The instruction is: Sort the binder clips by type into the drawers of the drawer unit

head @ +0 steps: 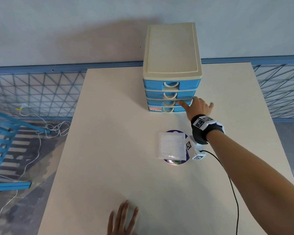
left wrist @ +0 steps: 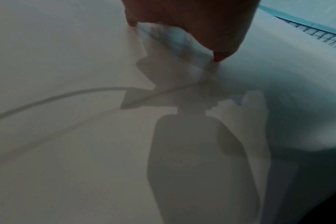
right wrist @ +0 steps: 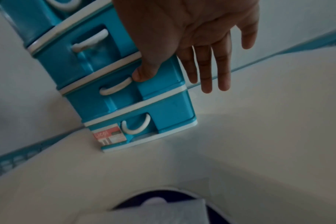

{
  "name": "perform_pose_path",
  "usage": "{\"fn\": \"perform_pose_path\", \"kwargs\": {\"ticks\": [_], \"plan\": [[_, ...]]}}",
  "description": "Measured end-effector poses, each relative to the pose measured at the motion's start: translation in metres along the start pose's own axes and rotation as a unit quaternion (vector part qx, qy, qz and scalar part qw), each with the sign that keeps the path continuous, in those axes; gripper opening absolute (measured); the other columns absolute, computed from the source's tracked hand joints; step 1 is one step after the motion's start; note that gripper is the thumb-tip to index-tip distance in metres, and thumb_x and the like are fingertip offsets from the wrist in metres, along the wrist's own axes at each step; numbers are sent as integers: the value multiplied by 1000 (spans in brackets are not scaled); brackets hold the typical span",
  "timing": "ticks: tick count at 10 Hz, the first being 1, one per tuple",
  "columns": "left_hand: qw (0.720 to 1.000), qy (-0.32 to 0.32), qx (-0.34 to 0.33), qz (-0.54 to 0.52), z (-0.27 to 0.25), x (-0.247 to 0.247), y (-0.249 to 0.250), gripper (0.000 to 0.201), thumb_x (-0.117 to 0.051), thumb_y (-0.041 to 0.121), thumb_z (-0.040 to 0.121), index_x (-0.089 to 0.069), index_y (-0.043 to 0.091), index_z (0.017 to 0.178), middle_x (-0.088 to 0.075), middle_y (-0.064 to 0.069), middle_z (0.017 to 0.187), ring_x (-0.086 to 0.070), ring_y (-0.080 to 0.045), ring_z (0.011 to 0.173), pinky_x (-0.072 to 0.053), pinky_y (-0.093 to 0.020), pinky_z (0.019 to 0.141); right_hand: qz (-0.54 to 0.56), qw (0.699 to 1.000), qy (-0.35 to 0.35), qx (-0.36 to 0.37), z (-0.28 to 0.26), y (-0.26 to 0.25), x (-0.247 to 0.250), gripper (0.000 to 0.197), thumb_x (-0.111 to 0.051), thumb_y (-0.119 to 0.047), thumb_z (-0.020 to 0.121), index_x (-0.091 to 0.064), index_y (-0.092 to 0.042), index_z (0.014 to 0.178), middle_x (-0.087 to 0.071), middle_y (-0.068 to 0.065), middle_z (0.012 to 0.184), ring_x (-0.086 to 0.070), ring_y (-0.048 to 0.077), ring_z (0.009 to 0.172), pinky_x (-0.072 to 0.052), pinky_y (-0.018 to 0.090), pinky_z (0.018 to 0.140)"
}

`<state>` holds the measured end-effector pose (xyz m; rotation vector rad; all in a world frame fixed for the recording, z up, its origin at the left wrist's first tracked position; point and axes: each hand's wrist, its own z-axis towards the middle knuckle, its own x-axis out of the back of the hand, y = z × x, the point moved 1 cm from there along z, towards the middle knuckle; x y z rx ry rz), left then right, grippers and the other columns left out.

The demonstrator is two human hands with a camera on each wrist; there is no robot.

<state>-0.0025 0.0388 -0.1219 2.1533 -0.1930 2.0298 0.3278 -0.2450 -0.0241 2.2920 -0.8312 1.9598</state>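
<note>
Our right hand [head: 198, 107]: arm stretched forward, fingers straight, thumb tip out to the side | our left hand [head: 123, 219]: palm down, fingers spread flat, holding nothing

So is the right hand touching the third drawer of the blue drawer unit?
Touching: the right wrist view shows the right hand's thumb tip pressed on the third drawer.

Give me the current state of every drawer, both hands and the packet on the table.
Top drawer: closed.
Second drawer: closed.
Third drawer: closed, thumb at its handle.
Bottom drawer: closed.
Right hand: fingers straight, holding nothing.
Left hand: flat on the table.
White packet: lying flat on a purple disc.
</note>
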Motion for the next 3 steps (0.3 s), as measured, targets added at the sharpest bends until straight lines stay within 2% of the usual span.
{"fn": "perform_pose_path", "kwargs": {"ticks": [1,2,3], "plan": [[999,-36,-15,-26,0,5,-3,48,-27,48,82,-46,29,123,-4,-3,157,-6,-14,144,-29,-38,105,-18,1000,2,-2,-6,-1,-3,63,-36,-61,88,-58,-4,105,-65,17,109,-60,33,99,-24,48,107],[998,-36,-50,-23,-6,3,-6,81,-50,60,52,-42,28,126,3,-4,157,1,-15,145,-2,-34,117,4,1000,-16,-20,-15,2,0,60,-37,-56,90,-54,-2,108,-62,19,114,-58,34,102,-33,43,98],[997,-56,-42,-19,-5,6,-1,101,-51,62,43,-26,31,136,7,-4,157,5,-15,144,-3,-36,116,25,998,-42,-45,-30,9,5,56,-41,-51,91,-51,-2,115,-60,19,119,-56,35,108,-37,41,95]]}}
